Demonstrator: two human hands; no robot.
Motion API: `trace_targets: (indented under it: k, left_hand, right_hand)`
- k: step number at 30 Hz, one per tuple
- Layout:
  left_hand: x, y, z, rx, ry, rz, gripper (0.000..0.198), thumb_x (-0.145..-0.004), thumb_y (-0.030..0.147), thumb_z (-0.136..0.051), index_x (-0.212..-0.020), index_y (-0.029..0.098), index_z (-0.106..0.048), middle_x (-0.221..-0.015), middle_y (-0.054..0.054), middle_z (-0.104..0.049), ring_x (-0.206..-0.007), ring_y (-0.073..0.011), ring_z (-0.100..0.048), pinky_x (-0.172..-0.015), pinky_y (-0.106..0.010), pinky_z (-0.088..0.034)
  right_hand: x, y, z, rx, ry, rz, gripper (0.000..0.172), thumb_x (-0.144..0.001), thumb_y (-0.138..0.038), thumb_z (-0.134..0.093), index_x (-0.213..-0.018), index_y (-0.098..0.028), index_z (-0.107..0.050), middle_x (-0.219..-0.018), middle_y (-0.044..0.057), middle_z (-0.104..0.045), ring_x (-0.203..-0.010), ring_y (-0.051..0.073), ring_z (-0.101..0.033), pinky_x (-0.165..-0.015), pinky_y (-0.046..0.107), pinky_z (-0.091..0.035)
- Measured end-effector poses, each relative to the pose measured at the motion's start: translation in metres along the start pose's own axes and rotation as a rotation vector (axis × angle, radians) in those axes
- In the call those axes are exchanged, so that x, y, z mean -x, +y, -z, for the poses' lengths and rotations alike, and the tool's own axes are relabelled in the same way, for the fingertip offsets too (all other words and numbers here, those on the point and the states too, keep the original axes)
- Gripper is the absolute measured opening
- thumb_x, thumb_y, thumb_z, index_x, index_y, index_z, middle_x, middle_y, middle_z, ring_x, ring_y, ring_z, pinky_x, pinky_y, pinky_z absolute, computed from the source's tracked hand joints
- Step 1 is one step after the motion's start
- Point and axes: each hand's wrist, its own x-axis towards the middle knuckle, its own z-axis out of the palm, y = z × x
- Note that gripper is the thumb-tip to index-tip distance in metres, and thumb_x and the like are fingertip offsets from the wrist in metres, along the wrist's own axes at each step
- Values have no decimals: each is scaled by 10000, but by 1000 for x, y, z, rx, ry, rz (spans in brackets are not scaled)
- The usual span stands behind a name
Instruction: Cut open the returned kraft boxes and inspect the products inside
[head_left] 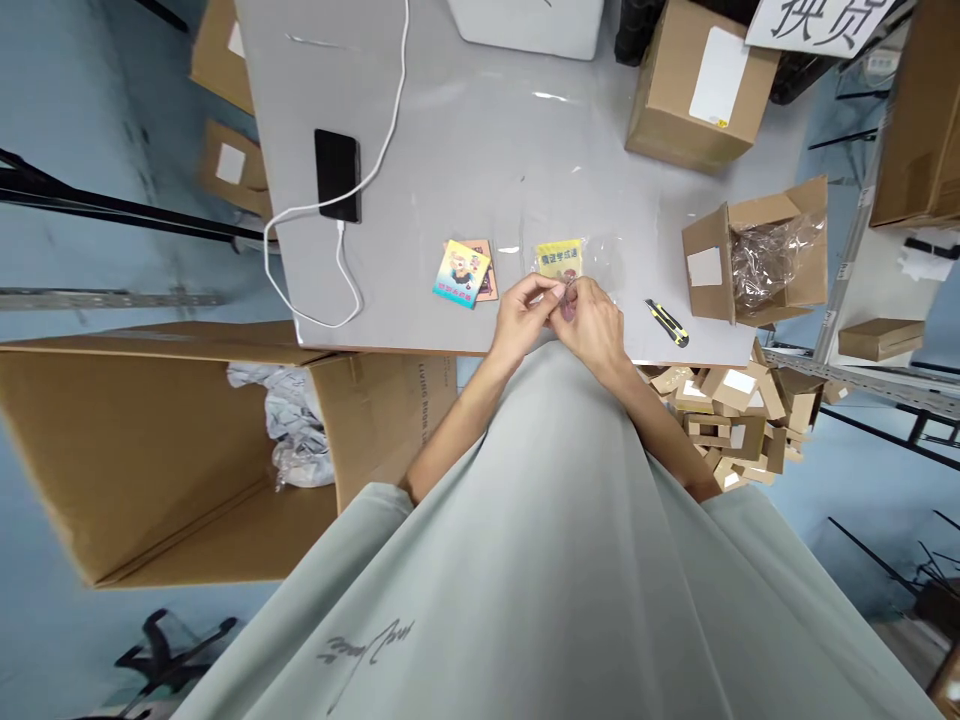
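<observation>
My left hand [521, 312] and my right hand [592, 322] meet at the near edge of the grey table [465, 140]. Both pinch a small yellow card pack [559, 262] that sits in a clear plastic sleeve [600, 262]. The fingers of both hands are closed on the sleeve's near end. A second small colourful card pack [462, 272] lies on the table just to the left, on top of an orange one.
A black-and-yellow utility knife [667, 323] lies right of my hands. A phone [337, 174] on a white cable [390, 130] lies at the left. An open box with plastic bags [757, 262], a closed box [697, 85], a large open carton [150, 450] and several small boxes [735, 415] surround the table.
</observation>
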Motion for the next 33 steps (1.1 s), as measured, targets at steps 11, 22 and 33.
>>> trace_targets:
  k: [11, 22, 33]
  left_hand:
    - [21, 1, 16, -395, -257, -241, 693, -979, 118, -631, -1657, 260, -646, -1555, -116, -751, -1371, -295, -760, -1206, -440, -626]
    - [23, -4, 11, -522, -322, -358, 545, -1115, 204, -580, -1649, 287, -649, -1452, -105, -763, -1294, -265, -777, -1144, -360, -633]
    - [23, 36, 34, -810, -385, -599, 611, -974, 75, -632, -1550, 240, -754, -1164, -100, -845, -1334, -330, -687, -1098, -469, -630]
  right_hand:
    - [-11, 17, 19, -61, -25, 9, 179, -1117, -362, -556, -1001, -266, -652, -947, 41, -749, -960, 281, -747, -974, 393, -585]
    - [-5, 25, 24, -269, -8, -116, 204, -1074, -419, -617, -941, -271, -660, -783, 0, -699, -851, 250, -733, -847, 357, -606]
    - [1, 26, 46, -550, -169, -88, 304, -971, -485, -725, -821, -278, -560, -723, -27, -619, -748, 206, -656, -715, 315, -560]
